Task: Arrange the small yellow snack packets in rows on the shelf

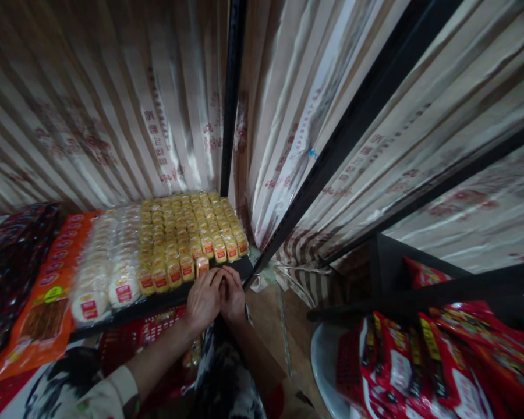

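Note:
My left hand and my right hand meet at the front right edge of the black shelf. The fingers of both are curled and pressed together, and anything between them is hidden. Just beyond them, rows of small yellow wrapped cakes with red labels stand packed on the shelf. A single yellow wrapped cake in the front row is nearest to my left fingertips. White round wrapped cakes sit in rows to the left of the yellow ones.
An orange snack package and dark shiny packs lie at the far left. Red packets fill the lower right near a pale tub. Black shelf posts stand before a striped curtain.

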A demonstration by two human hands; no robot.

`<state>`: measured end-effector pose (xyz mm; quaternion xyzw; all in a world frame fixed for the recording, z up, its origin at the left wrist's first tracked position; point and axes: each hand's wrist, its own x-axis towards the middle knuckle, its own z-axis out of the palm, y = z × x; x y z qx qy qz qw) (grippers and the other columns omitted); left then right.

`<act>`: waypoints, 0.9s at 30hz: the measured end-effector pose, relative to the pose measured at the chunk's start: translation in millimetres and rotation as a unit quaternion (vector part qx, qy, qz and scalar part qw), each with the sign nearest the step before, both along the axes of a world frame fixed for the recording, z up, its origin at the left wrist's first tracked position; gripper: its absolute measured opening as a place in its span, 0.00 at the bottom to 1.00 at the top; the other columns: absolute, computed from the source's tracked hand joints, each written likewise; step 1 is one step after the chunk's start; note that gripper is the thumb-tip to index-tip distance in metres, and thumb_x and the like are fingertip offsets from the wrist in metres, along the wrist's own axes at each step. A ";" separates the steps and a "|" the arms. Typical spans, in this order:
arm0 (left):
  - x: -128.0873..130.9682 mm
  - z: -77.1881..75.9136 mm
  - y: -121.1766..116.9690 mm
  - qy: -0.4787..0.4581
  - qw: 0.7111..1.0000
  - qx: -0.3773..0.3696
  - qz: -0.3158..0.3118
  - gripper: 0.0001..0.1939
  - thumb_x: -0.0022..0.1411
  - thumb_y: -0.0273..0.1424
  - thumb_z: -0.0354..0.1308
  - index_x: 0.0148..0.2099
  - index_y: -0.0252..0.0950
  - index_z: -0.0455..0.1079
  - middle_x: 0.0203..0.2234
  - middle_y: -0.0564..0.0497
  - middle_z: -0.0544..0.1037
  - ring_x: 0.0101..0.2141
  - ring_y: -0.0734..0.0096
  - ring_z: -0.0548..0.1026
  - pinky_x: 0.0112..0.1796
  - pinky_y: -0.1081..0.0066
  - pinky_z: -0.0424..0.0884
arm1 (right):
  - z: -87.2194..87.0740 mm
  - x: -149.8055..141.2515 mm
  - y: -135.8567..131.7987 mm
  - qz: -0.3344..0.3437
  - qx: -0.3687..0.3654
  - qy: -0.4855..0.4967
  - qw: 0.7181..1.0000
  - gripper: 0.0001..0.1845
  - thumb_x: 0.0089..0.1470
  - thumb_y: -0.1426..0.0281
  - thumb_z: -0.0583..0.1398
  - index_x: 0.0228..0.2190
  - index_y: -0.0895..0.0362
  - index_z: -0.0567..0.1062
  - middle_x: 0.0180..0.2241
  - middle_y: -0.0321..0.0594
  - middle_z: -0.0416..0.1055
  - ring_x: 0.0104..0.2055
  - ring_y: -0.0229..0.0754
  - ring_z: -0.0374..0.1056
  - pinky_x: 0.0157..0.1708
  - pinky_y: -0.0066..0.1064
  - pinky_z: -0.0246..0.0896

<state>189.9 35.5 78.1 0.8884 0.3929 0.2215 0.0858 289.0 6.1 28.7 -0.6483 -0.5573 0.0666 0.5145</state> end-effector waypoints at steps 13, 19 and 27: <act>-35.3 -34.9 -30.4 -0.196 0.960 -0.135 0.145 0.19 0.57 0.22 0.43 0.51 0.32 0.64 0.49 0.40 0.65 0.48 0.63 0.69 0.47 0.61 0.70 | 5.5 -26.6 11.2 -0.007 -0.083 -0.076 0.994 0.22 0.57 0.67 0.51 0.52 0.62 0.63 0.39 0.47 0.72 0.41 0.47 0.65 0.43 0.40 0.63; -28.7 -39.7 -24.9 -0.243 0.945 -0.163 0.145 0.17 0.59 0.24 0.42 0.47 0.32 0.66 0.46 0.41 0.70 0.48 0.63 0.70 0.49 0.58 0.68 | 9.2 -25.4 16.0 -0.018 -0.090 -0.075 0.993 0.20 0.54 0.70 0.53 0.49 0.60 0.67 0.39 0.47 0.72 0.41 0.47 0.65 0.43 0.41 0.63; -8.5 -42.6 -8.5 -0.269 0.942 -0.156 0.129 0.20 0.55 0.21 0.43 0.49 0.33 0.66 0.48 0.40 0.70 0.49 0.61 0.69 0.52 0.53 0.64 | 4.6 -14.3 20.9 -0.037 -0.063 -0.012 0.997 0.19 0.54 0.74 0.51 0.48 0.58 0.68 0.43 0.47 0.70 0.45 0.45 0.65 0.44 0.39 0.64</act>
